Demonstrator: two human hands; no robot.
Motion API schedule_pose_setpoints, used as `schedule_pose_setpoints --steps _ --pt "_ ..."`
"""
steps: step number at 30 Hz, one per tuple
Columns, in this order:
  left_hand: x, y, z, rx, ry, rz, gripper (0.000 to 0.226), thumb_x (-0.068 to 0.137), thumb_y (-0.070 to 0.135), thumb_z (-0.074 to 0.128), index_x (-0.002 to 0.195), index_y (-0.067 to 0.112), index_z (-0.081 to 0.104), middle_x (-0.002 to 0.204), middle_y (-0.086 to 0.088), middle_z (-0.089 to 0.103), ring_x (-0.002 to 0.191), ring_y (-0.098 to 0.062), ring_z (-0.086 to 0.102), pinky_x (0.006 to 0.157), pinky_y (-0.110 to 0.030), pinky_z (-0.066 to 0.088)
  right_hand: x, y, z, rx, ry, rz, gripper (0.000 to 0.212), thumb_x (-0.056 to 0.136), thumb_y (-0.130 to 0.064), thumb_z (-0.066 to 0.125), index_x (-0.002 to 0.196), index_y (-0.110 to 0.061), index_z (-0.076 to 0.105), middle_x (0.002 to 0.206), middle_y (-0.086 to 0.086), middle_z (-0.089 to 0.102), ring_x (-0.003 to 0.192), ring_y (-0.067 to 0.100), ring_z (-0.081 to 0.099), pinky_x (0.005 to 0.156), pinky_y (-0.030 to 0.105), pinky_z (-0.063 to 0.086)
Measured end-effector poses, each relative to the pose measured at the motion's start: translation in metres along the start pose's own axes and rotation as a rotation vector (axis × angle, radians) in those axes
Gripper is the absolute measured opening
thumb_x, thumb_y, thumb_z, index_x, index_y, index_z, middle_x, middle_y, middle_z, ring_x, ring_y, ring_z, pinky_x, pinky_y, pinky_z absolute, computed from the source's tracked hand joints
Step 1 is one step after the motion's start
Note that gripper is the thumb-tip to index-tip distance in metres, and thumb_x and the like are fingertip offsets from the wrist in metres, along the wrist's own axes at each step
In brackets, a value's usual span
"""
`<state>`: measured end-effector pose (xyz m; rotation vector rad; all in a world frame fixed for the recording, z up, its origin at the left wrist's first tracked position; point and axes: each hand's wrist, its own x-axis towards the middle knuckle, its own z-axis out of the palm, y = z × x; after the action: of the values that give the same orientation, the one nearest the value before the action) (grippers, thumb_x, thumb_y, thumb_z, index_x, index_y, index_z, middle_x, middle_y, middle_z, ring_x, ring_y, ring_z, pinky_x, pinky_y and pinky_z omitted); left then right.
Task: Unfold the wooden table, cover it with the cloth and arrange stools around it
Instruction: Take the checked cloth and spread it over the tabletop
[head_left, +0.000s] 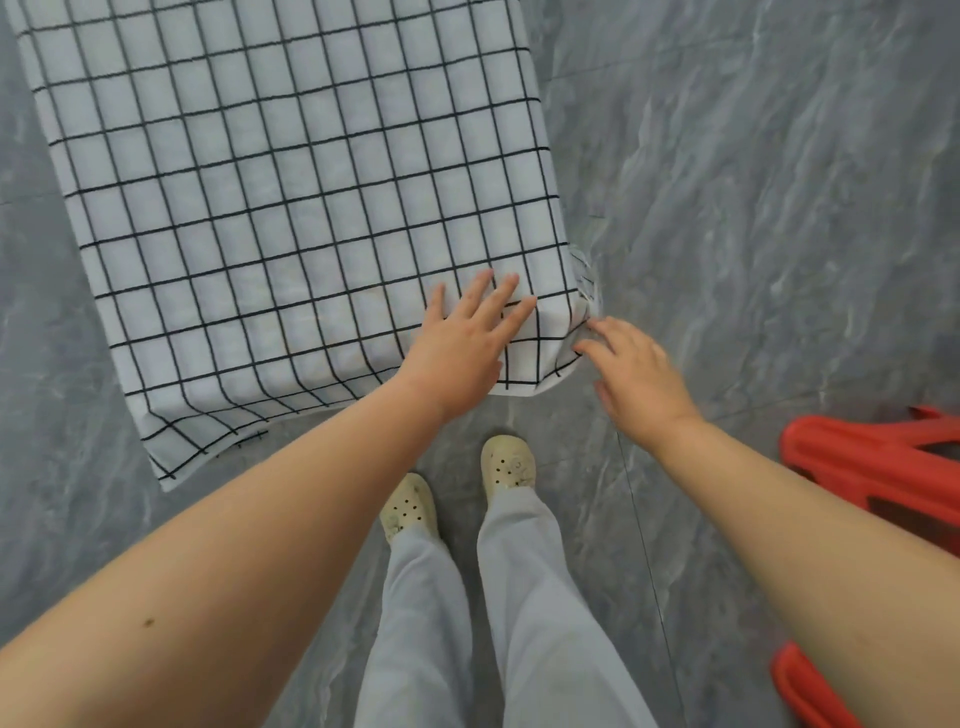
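The cloth (291, 208) lies spread over the table, white with a thin black grid, and it hides the top completely, so none of the wood shows from here. Its near edge hangs down over the side and ends in a loose hem close to the floor (753, 182), with one corner drooping lower at the left. The person stands right at the near right corner of the table. The left hand (462, 348) rests flat on the cloth just inside that corner, palm down, fingers spread and straight, gripping nothing. The right hand (636, 382) is just beside the corner, off the table's edge, palm down and loosely open, fingers slightly curled; its fingertips reach the bunched fold of cloth where it drops over the corner (whether they actually pinch the fabric or merely brush it, I cannot tell). The cloth is puckered and a little frayed-looking at that corner. Below the arms are pale trousers and two cream clogs (506, 465) on the grey marbled floor, toes pointing at the table. Off to the person's right, well apart from the table, red stools (883, 462) sit at the frame's edge, partly hidden behind the right forearm.
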<state>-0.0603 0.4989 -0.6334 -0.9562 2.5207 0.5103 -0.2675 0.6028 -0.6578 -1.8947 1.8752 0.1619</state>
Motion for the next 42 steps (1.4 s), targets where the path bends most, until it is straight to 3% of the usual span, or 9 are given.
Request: schedule_pose_setpoints --steps 7,10,16,19,25,30,34,39,42 --pt "0.029 0.013 -0.005 0.057 0.048 0.029 0.081 0.096 0.037 0.043 0.146 0.03 -0.02 0.157 -0.001 -0.019 0.145 -0.026 -0.01 0.113 -0.059 0.015 0.011 0.015 0.006 -0.213 -0.041 -0.077 0.059 0.041 -0.004 0.088 0.096 -0.011 0.068 0.12 0.016 0.062 0.117 0.037 0.055 0.098 0.045 0.044" --pt "0.038 0.015 -0.006 0.077 0.017 -0.004 0.076 0.097 0.037 0.041 0.148 0.03 -0.015 0.158 -0.001 -0.015 0.146 -0.026 -0.007 0.112 -0.058 0.016 0.016 0.018 0.002 -0.297 -0.026 -0.049 0.058 0.037 -0.003 0.086 0.092 -0.009 0.067 0.121 0.015 0.061 0.12 0.038 0.052 0.103 0.044 0.034" --pt "0.044 0.02 -0.009 0.134 -0.01 -0.045 0.07 0.096 0.043 0.038 0.15 0.028 -0.004 0.159 -0.002 -0.005 0.145 -0.028 -0.001 0.109 -0.059 0.019 0.026 0.031 -0.021 -0.358 0.022 0.016 0.05 0.025 0.003 0.075 0.07 -0.016 0.061 0.073 0.002 0.056 0.075 0.027 0.057 0.068 0.031 0.023" --pt "0.045 0.022 -0.01 0.112 -0.008 -0.068 0.07 0.095 0.046 0.039 0.15 0.028 0.0 0.159 -0.002 -0.001 0.144 -0.028 0.001 0.109 -0.059 0.021 0.024 0.043 -0.023 -0.341 0.014 0.039 0.05 0.023 0.003 0.079 0.063 -0.018 0.058 0.065 0.0 0.051 0.067 0.025 0.052 0.062 0.03 0.021" --pt "0.045 0.022 -0.014 0.064 -0.008 -0.073 0.071 0.093 0.051 0.041 0.15 0.03 0.004 0.158 0.0 0.002 0.144 -0.029 0.003 0.11 -0.058 0.021 -0.007 0.051 -0.018 0.059 0.282 0.208 0.019 0.071 -0.003 0.076 0.082 -0.014 0.065 0.084 0.006 0.059 0.075 0.03 0.056 0.065 0.033 0.036" --pt "0.044 0.019 -0.013 0.074 -0.001 -0.043 0.075 0.092 0.051 0.044 0.15 0.029 0.001 0.158 -0.002 0.0 0.144 -0.029 0.001 0.111 -0.058 0.021 -0.03 0.027 -0.001 0.234 0.302 0.453 0.006 0.084 -0.01 0.066 0.089 -0.012 0.065 0.101 0.004 0.058 0.088 0.026 0.056 0.065 0.035 0.044" --pt "0.044 0.015 -0.008 0.114 -0.038 -0.013 0.085 0.089 0.054 0.047 0.15 0.029 -0.007 0.158 -0.002 -0.008 0.144 -0.03 -0.004 0.112 -0.058 0.019 -0.03 0.01 0.007 0.285 0.313 0.599 0.008 0.089 -0.011 0.061 0.095 -0.014 0.064 0.105 0.004 0.058 0.094 0.025 0.055 0.065 0.03 0.034" --pt "0.039 0.012 -0.007 0.161 -0.093 0.024 0.094 0.09 0.048 0.051 0.147 0.026 -0.02 0.156 -0.004 -0.023 0.144 -0.03 -0.016 0.114 -0.059 0.012 -0.026 0.011 -0.002 0.356 0.311 0.736 0.023 0.091 -0.007 0.05 0.108 -0.014 0.064 0.116 0.007 0.056 0.103 0.028 0.054 0.072 0.033 0.039" --pt "0.025 0.012 -0.005 0.26 0.012 0.086 0.093 0.091 0.044 0.049 0.146 0.023 -0.022 0.154 -0.006 -0.03 0.142 -0.029 -0.023 0.114 -0.059 0.007 -0.029 0.01 -0.012 0.398 0.326 0.705 0.03 0.092 -0.01 0.049 0.12 -0.014 0.058 0.123 0.008 0.054 0.11 0.029 0.052 0.081 0.036 0.042"
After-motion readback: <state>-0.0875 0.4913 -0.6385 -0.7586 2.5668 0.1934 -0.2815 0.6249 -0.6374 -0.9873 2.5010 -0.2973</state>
